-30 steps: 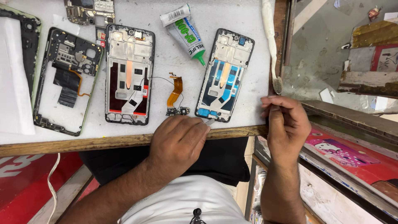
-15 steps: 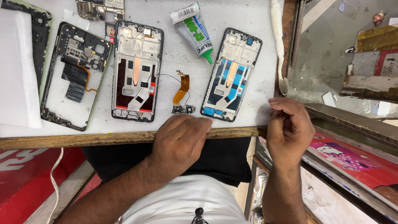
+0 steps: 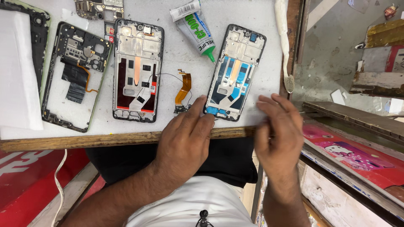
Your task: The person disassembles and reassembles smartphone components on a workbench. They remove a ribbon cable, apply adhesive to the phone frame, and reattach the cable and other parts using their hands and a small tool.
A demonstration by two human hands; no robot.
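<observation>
Left hand: the left hand (image 3: 185,141) rests over the front edge of the surface (image 3: 269,17), its fingers (image 3: 198,110) stretched forward and close together, tips touching the bottom left corner of the blue frame (image 3: 233,73); it pinches nothing that shows.
Right hand: the right hand (image 3: 277,134) hovers just right of that frame's lower end, blurred, fingers loosely spread and holding nothing.
Blue frame: an opened phone frame with no back cover, lying flat and slightly tilted near the front right of the surface, blue and orange parts exposed inside.
Done so far: three phones lie opened up; the middle frame (image 3: 138,69) shows bare metal and red patches, the left shell (image 3: 75,75) holds only a few black parts, and an orange flex cable (image 3: 183,90) lies loose between the middle and blue frames.
Left to do: by the look of it, nothing is closed up again; the flex cable is unfitted and no cover sits on any frame.
Glue: a capped glue tube (image 3: 195,27) lies near the blue frame's top, untouched.
Rest: a loose circuit board (image 3: 99,7) lies at the far edge.
</observation>
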